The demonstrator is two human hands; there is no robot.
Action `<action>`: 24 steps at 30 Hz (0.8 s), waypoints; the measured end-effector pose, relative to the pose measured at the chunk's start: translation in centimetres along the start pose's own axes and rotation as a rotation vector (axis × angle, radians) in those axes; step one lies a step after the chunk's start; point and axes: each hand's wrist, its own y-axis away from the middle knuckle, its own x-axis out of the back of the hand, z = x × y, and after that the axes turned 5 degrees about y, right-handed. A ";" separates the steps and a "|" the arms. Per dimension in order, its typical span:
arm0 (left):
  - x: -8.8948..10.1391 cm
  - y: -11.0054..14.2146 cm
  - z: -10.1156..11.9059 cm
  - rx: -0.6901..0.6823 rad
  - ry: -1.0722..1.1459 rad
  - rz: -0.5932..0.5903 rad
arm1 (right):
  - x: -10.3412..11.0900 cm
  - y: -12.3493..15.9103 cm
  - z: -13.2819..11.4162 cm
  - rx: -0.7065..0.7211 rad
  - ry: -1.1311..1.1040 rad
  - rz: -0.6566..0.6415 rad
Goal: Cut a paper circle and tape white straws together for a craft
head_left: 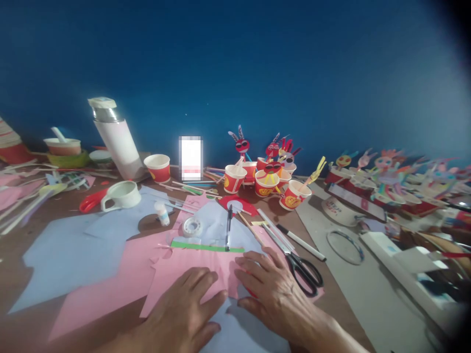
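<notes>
My left hand (186,306) rests palm down over pink paper (158,279), fingers apart, with nothing visible in it. My right hand (274,289) lies spread just beside it, over a pale blue sheet (235,326); a bit of red shows beneath its fingers. Just beyond the hands are a green paper strip (202,246), a black pen (229,228) and a roll of clear tape (192,226). Black-handled scissors (303,269) lie to the right of my right hand, near a white marker (303,243). A small white glue bottle (162,214) stands further left.
Several red paper cups (267,183) with paper-figure sticks stand at the back. A white thermos (117,142), a cream mug (121,196) and paper scraps occupy the left. More decorated cups (390,189) and a white box (393,264) crowd the right, before a blue wall (206,73).
</notes>
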 end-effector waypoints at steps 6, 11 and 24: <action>0.1 -0.1 0.1 0.032 0.034 -0.020 | 0.0 -0.2 0.6 -0.036 -0.050 -0.075; 0.1 0.4 -0.1 0.000 0.031 -0.024 | 1.1 -0.9 2.1 -0.055 -0.010 -0.029; 2.5 0.2 -2.1 0.157 0.179 0.091 | -0.8 -3.5 4.2 -0.014 -0.035 0.081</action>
